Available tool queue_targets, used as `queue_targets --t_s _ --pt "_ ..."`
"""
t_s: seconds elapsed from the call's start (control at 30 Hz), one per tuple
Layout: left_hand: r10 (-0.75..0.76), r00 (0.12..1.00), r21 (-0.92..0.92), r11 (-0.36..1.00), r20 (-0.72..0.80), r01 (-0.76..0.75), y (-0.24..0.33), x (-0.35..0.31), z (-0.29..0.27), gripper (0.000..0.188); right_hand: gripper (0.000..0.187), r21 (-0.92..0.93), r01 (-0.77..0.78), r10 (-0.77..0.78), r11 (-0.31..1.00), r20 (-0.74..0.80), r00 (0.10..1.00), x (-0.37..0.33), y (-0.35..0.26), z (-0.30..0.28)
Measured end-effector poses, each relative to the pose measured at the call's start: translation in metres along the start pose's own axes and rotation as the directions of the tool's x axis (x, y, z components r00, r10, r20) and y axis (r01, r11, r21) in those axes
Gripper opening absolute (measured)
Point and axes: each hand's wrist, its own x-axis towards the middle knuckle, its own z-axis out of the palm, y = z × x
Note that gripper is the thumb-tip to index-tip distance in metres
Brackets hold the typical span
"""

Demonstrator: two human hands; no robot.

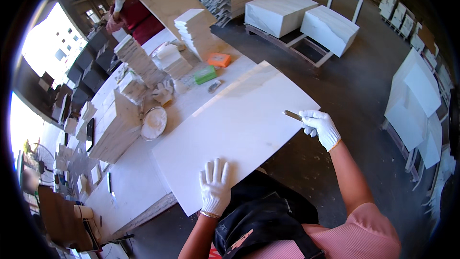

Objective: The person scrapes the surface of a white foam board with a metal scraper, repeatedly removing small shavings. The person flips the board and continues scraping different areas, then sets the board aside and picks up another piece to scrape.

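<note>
White stone makes up the large flat slab [239,124] that lies on the long workbench [129,187], with its near corner jutting past the bench edge toward the person. The left hand [214,189], in a white glove, lies flat on the slab's near edge with fingers spread, gripping nothing. The right hand [320,127], also gloved in white, is closed around a small flat-bladed tool [292,115], whose blade touches the slab's right edge. Near the slab's left side sits a round white bowl [154,123] of pale paste. Farther up the bench lie a green box [205,74], an orange box [219,59] and a crumpled white glove [163,91], beside stacks of white tiles [136,57]. Another person in a dark red top [136,17] stands at the far end of the bench. Big white stone blocks [280,12] rest on a pallet on the dark floor [354,86].
</note>
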Motion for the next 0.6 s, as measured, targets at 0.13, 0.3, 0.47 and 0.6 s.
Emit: queue_targets --t_s 0.13,0.3,0.47,0.6 --pt "0.024 0.999 0.002 1.0 0.048 -0.024 0.002 0.0 -0.002 0.062 0.02 -0.045 0.019 -0.019 0.999 -0.009 1.0 0.001 0.01 0.009" --pt "0.015 0.999 0.058 0.998 0.048 -0.018 0.004 -0.002 -0.005 0.059 0.019 -0.064 0.056 -0.057 0.996 -0.012 0.998 0.008 0.02 0.018" --pt "0.03 1.0 0.027 0.999 -0.003 -0.03 -0.002 -0.004 -0.007 0.055 0.019 -0.057 0.056 -0.057 0.997 -0.012 0.998 0.003 0.024 0.021" --pt "0.023 0.999 0.003 1.0 -0.049 -0.023 -0.013 -0.019 -0.002 0.067 0.021 -0.059 0.032 -0.032 0.998 0.013 0.999 -0.01 0.025 0.033"
